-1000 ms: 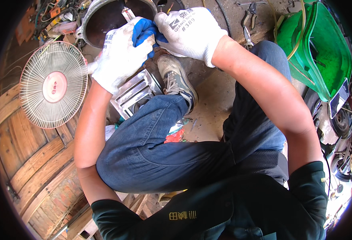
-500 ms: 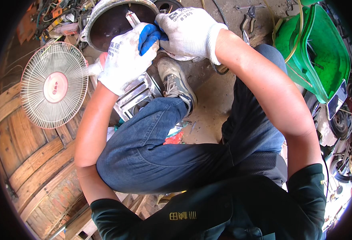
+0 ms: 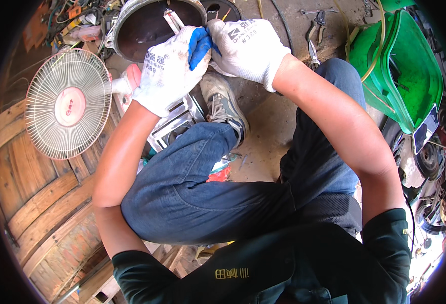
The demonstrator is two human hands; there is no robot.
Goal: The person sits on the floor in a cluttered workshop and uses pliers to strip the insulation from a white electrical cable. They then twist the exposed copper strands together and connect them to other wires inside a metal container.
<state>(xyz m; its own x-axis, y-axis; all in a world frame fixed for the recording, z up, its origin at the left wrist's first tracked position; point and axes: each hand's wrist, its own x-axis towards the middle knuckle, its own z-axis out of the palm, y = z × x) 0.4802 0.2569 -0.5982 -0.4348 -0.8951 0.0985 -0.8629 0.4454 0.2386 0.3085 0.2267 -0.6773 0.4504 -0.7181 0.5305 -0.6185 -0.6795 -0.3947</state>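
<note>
My left hand [image 3: 169,71] and my right hand [image 3: 248,53], both in white knit gloves with blue palm coating, meet at the top centre. Their fingers are bent and pressed together at the fingertips. Whatever they pinch is hidden by the gloves. A slim white and red piece [image 3: 172,21] sticks up beyond my left hand; whether I hold it, I cannot tell. Just past the hands lies a round, dark, hollow metal housing [image 3: 141,33] with a grey rim. Thin wire ends [image 3: 227,14], one yellowish, show beside my right hand.
A pink and white fan [image 3: 70,106] stands at the left by wooden boards [image 3: 35,177]. A slotted metal frame [image 3: 177,121] lies by my shoe [image 3: 223,101]. Pliers [image 3: 315,35] and a spanner [image 3: 316,10] lie at the far side. A green bin [image 3: 410,66] stands right, a phone [image 3: 425,129] at its edge.
Both hands have shifted slightly to the right and nearer to me, still pressed together. My right hand has turned a little, and more of the wire ends shows behind it.
</note>
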